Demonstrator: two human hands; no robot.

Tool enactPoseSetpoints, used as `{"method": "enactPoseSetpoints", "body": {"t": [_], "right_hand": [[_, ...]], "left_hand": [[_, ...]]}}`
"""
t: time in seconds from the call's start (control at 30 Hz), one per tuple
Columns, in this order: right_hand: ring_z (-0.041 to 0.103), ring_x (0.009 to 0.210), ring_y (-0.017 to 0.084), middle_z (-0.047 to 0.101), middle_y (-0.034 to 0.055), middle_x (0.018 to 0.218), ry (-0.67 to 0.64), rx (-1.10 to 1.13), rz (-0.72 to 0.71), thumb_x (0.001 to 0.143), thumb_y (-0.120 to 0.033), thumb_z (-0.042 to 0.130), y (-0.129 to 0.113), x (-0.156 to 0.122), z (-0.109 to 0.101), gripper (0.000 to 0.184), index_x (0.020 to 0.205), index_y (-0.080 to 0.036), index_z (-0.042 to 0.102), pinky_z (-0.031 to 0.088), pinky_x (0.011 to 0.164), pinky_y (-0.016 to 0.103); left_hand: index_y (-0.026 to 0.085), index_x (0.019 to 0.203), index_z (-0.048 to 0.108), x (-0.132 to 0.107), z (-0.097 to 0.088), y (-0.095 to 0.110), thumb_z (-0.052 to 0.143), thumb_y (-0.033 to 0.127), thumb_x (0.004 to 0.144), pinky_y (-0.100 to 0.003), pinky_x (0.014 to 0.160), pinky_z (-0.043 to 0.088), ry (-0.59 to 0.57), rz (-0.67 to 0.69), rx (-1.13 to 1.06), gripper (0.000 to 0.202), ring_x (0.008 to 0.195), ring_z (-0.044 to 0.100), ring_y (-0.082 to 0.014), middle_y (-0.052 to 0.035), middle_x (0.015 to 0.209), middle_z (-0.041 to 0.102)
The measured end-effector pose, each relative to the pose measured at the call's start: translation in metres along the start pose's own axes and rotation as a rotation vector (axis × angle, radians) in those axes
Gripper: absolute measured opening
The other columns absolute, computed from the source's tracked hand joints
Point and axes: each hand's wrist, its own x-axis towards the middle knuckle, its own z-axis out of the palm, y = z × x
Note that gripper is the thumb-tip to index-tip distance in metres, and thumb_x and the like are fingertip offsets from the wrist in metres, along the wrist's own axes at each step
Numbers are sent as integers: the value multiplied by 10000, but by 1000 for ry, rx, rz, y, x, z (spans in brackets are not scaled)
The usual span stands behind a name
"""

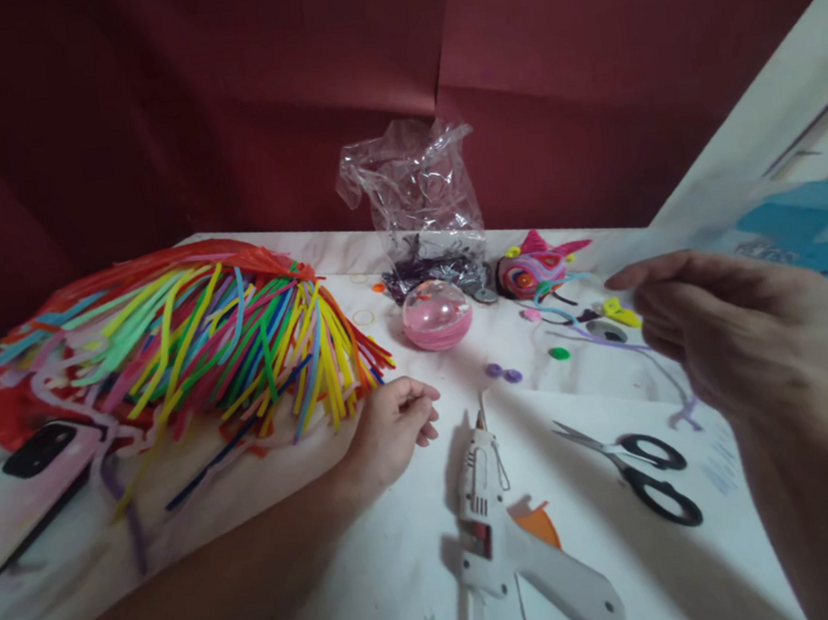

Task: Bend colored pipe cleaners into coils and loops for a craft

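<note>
My left hand (397,431) rests on the table beside the pipe cleaners (237,342), fingers loosely curled, with nothing visible in them. My right hand (742,340) is raised over the right side, fingers closed in a pinch; whatever they hold, if anything, I cannot make out. Between the hands sits a clear plastic ball (437,315), its lower part pink. Two purple coils (504,372) lie in front of it. Closer to me are a hot glue gun (487,502), nozzle pointing away, and black-handled scissors (641,473), blades slightly apart.
A decorated pink ball (530,274) with pointed fins sits at the back right, near a green disc (559,353) and yellow piece (622,313). A clear plastic bag (421,188) stands behind. The phone (34,477) lies left; a dark red backdrop (282,95) closes off the back.
</note>
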Motion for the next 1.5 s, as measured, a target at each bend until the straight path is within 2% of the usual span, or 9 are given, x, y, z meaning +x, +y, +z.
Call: {"method": "enactPoseSetpoints", "body": {"t": [0.23,0.47,0.57,0.63,0.73,0.87,0.97,1.07,1.5], "right_hand": [[530,487,97,590,-6,542,-26,-133,-120,658,-91,594,6,3,-11,154,727,-170,706,413,475,238],[327,345,60,379,-78,410,-66,-161,-82,743,-188,561,4,2,-4,215,924,-157,673,248,341,204],[367,354,85,396,-69,417,-178,-328,-67,768,-325,541,7,4,-1,290,955,-131,652,322,349,224],[491,445,131,548,1,504,-261,-447,-62,752,-366,560,16,-1,-5,278,859,-136,675,413,418,265],[587,584,205,685,88,751,-344,-592,-93,728,-349,593,41,-26,-20,207,804,-183,692,479,522,336],[646,853,251,685,130,953,-547,-816,-415,837,-214,397,76,-85,-38,291,886,-170,680,547,705,374],[546,1097,249,556,141,1232,-687,-864,-422,855,-193,414,90,-115,-41,348,1158,-137,574,496,883,381],[457,1187,276,480,148,1306,-729,-930,-456,876,-227,408,95,-122,-41,388,1233,-116,514,418,954,472],[422,1215,269,442,130,1341,-764,-979,-357,872,-270,416,111,-100,-68,400,1234,-141,524,386,984,448]], "left_hand": [[129,765,580,0,-2,-12,507,176,715,-193,480,414,10,62,110,100,503,519,-76,18,614,542],[138,754,574,4,-4,-21,480,161,723,-188,478,422,2,106,187,102,501,510,-74,25,605,529],[140,740,570,5,-4,-22,484,174,719,-186,459,416,4,120,194,95,490,504,-74,27,595,524],[140,728,569,6,-3,-23,483,191,723,-187,458,418,7,127,195,100,490,504,-76,26,594,523],[141,715,570,6,-3,-23,488,220,730,-190,461,421,5,131,197,115,492,505,-77,24,591,526],[141,717,576,4,-4,-21,491,237,735,-186,458,416,7,121,200,129,490,508,-78,22,591,535],[139,732,578,3,-4,-20,496,252,738,-184,463,419,12,108,204,139,492,511,-76,20,603,542],[139,747,580,4,-4,-22,505,259,738,-186,472,425,11,109,212,141,503,517,-79,20,607,545],[141,745,566,5,-5,-23,481,248,737,-200,478,418,-5,123,242,136,504,511,-83,24,615,529]]}}
